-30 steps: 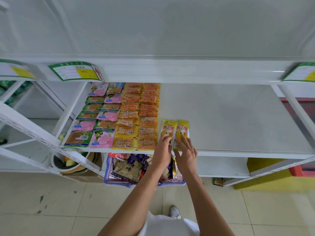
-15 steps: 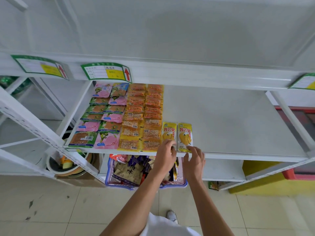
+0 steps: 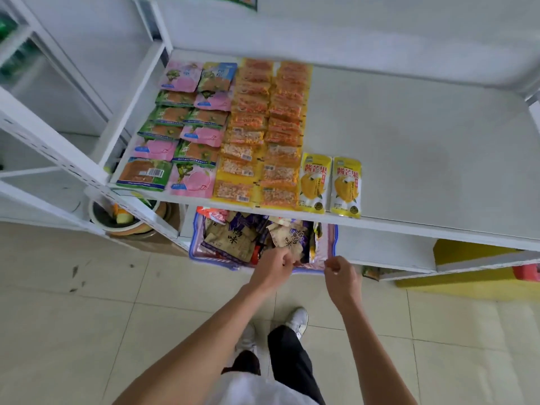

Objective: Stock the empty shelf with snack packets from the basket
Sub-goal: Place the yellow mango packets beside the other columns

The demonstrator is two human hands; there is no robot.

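Observation:
The white shelf holds rows of pink and green packets and orange packets on its left part. Two yellow mango packets lie side by side at the front edge, right of those rows. Below the shelf, a blue-rimmed basket on the floor is full of brown and purple snack packets. My left hand is at the basket's front with its fingers curled among the packets; whether it grips one is hidden. My right hand hovers by the basket's right front corner, its fingers curled on nothing.
The shelf's right half is bare. A lower shelf board runs right of the basket. A bowl sits under the shelf's left post. A yellow box and something red stand at the right. My shoes are on the tiled floor.
Both hands left the two yellow packets on the shelf's front edge and dropped to the basket. The camera tilted down toward the floor.

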